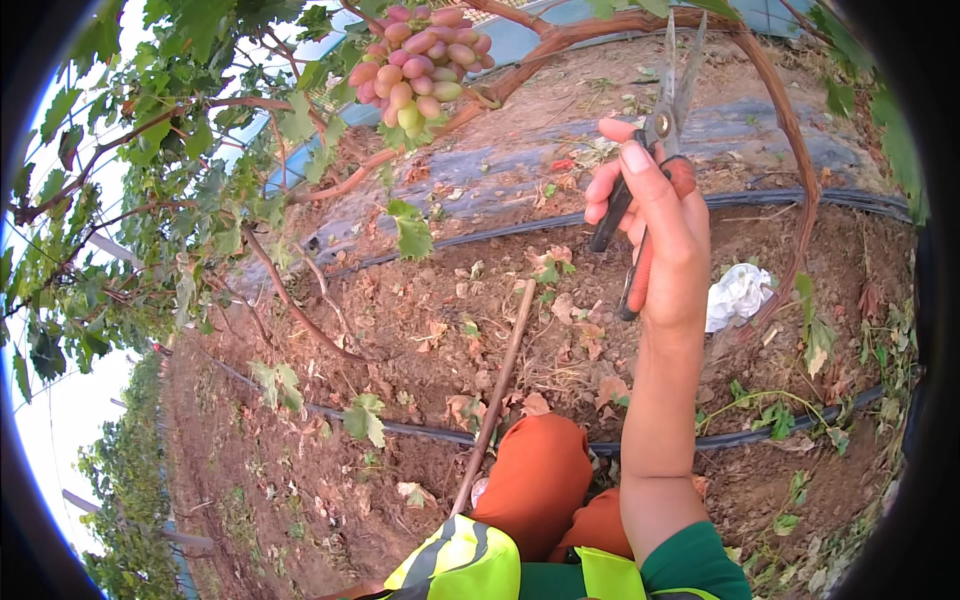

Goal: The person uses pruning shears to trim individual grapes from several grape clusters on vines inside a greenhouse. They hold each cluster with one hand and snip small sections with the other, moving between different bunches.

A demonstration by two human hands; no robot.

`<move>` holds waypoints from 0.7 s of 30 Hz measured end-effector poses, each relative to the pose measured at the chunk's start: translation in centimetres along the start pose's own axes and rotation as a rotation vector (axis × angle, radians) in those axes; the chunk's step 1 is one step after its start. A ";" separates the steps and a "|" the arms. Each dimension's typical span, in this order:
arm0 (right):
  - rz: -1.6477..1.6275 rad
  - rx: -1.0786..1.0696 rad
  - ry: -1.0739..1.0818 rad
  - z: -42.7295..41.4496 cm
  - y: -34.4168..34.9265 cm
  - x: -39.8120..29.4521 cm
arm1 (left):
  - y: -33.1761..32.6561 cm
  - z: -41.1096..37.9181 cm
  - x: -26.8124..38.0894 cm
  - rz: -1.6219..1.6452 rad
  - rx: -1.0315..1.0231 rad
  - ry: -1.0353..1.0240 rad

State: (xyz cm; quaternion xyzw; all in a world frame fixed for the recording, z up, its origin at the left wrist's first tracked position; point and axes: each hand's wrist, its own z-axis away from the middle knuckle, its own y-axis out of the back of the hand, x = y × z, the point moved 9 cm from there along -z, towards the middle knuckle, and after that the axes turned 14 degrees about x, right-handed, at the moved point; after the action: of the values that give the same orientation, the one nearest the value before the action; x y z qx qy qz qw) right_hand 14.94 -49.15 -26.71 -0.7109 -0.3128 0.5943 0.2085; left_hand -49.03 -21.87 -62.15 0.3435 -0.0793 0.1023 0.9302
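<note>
My right hand (660,210) is raised at the right of centre, closed around the handles of metal shears (664,124). Their two blades point up and stand slightly apart, in front of a brown vine branch. The handles are orange and black. A bunch of pink and green grapes (424,67) hangs to the upper left, apart from the blades. My left hand is out of view; only a bit of skin, likely that arm, shows at the bottom edge.
Leafy vines (187,135) fill the left. A curved vine stem (795,142) comes down at the right. A wooden stick (499,390) leans by my orange-clad knees (536,465). Black hoses (502,229) cross the soil, with dry leaves and crumpled white paper or plastic (739,292).
</note>
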 end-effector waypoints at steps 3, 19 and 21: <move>-0.010 0.000 -0.004 -0.3 0.0 0.4 | 0.3 -0.8 0.3 -0.007 0.001 -0.014; 0.071 0.012 0.063 -0.3 -0.6 3.8 | 5.7 -1.8 23.2 -0.062 0.288 -0.744; 0.137 0.013 0.076 -0.1 -1.4 4.0 | 6.0 3.5 32.1 0.081 0.327 -1.005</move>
State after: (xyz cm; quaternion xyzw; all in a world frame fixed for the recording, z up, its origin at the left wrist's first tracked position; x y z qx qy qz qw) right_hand 15.19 -45.33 -28.59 -0.7513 -0.2515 0.5819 0.1835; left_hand -19.78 -15.32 -48.79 0.4875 -0.5114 -0.0280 0.7071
